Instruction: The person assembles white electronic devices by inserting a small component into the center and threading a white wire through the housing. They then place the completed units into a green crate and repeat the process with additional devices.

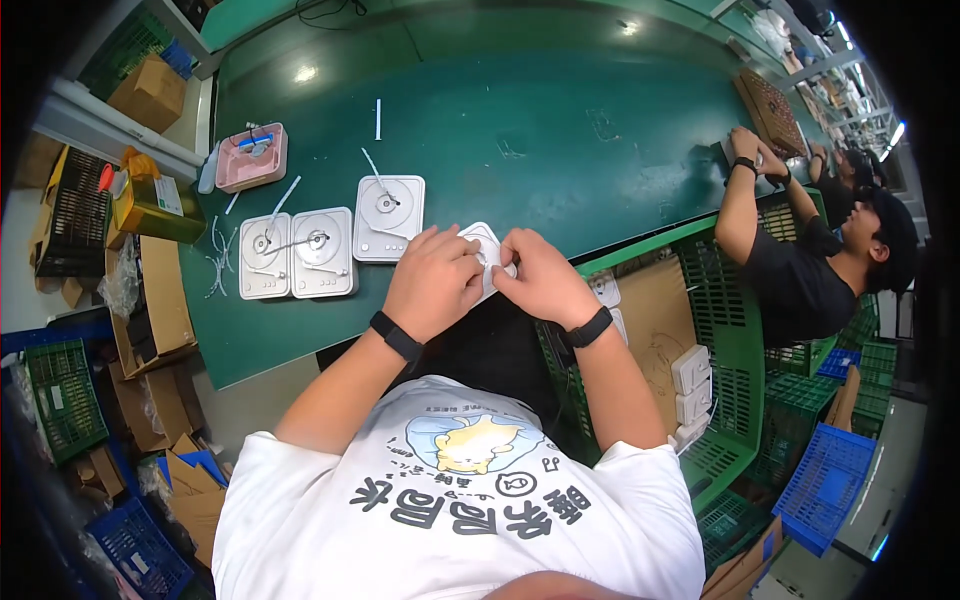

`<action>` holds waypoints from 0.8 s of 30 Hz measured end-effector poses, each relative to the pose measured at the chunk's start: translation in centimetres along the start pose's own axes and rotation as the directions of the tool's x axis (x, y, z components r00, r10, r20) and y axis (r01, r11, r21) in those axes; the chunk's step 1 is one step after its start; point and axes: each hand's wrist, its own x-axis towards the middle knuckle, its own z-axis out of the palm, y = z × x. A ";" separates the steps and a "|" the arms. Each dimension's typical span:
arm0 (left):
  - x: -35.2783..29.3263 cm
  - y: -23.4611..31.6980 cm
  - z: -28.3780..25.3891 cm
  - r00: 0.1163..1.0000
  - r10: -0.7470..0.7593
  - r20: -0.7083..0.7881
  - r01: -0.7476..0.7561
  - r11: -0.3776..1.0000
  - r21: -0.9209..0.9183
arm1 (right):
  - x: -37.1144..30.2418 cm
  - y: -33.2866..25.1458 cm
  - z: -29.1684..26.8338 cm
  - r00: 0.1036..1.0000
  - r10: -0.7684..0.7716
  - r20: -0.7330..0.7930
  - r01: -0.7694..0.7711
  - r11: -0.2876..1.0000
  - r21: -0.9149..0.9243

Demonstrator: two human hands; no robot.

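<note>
My left hand (432, 280) and my right hand (540, 275) both grip a small white square device (485, 245) at the near edge of the green table (560, 140). The device is mostly hidden under my fingers. Each wrist carries a black band. Just left of my hands, three white square devices shaped like record players (388, 218) (321, 252) (265, 256) lie flat in a row. A pink one (252, 157) sits farther left and back. Thin white strips (377, 118) lie loose on the table around them.
A green crate (735, 350) at my right holds cardboard and more white devices (690, 385). Another person (800, 270) in black works at the table's right end. Cardboard boxes (160, 300) and blue and green crates (828, 485) crowd the floor on both sides.
</note>
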 end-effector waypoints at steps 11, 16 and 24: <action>1.0 1.2 0.8 0.993 -0.094 -0.066 0.092 0.995 -0.030 | 0.2 0.6 0.7 0.999 -0.031 -0.039 0.031 0.999 0.018; 2.0 0.9 -1.3 0.950 -0.263 0.167 0.288 0.946 -0.148 | -0.2 0.4 0.8 0.998 -0.052 -0.045 0.053 0.998 0.024; 2.8 1.2 -0.5 0.947 -0.249 0.202 0.262 0.964 -0.038 | 0.2 1.6 0.7 0.996 -0.033 -0.081 0.030 0.999 -0.034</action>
